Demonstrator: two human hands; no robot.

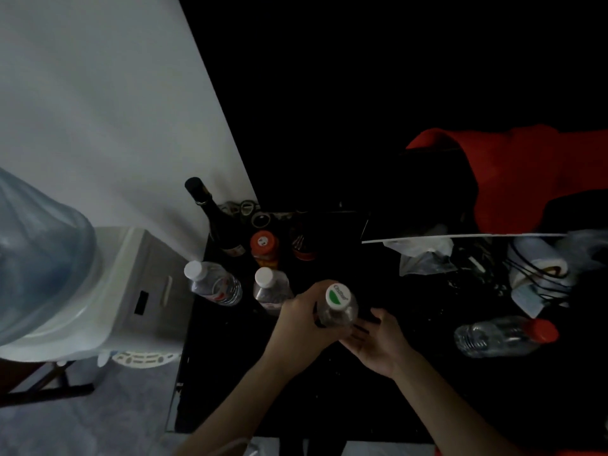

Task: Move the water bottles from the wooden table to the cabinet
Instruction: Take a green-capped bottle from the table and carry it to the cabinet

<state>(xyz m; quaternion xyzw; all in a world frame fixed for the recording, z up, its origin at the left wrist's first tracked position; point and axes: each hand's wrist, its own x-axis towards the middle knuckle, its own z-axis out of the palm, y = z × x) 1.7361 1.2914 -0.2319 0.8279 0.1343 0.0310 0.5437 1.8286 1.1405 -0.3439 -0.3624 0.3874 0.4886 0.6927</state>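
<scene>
From the head camera, a dim scene shows a black, glossy cabinet top (230, 373) speckled with pale flecks, its left edge running straight down beside a grey floor.

The left hand (301, 319) curls its fingers round a clear plastic water bottle with a white-and-green cap (337, 306), which is held upright over the dark surface. The right hand (378, 340) lies spread, palm up, its fingertips touching the lower side of that bottle.

Four clear, ribbed plastic water bottles can be counted. Two with white caps stand near the left edge: one (214, 284) leaning outward and one (269, 289) just beside the left hand. The third is the held one. The fourth, with a red cap (503, 335), lies on its side well to the right.

Behind them stand one tall dark glass bottle (214, 218) and two orange-lidded jars (264, 246); the second jar is mostly in shadow.

To the right lies a clutter of crumpled clear plastic (424, 255) and black cables (526, 274) under a red cloth (526, 176).

The dark surface in front of the hands is bare.

Left of the cabinet stands a white plastic water dispenser (131, 291) carrying one large, rounded, blue translucent jug (36, 264), against a smooth white wall (98, 93).
</scene>
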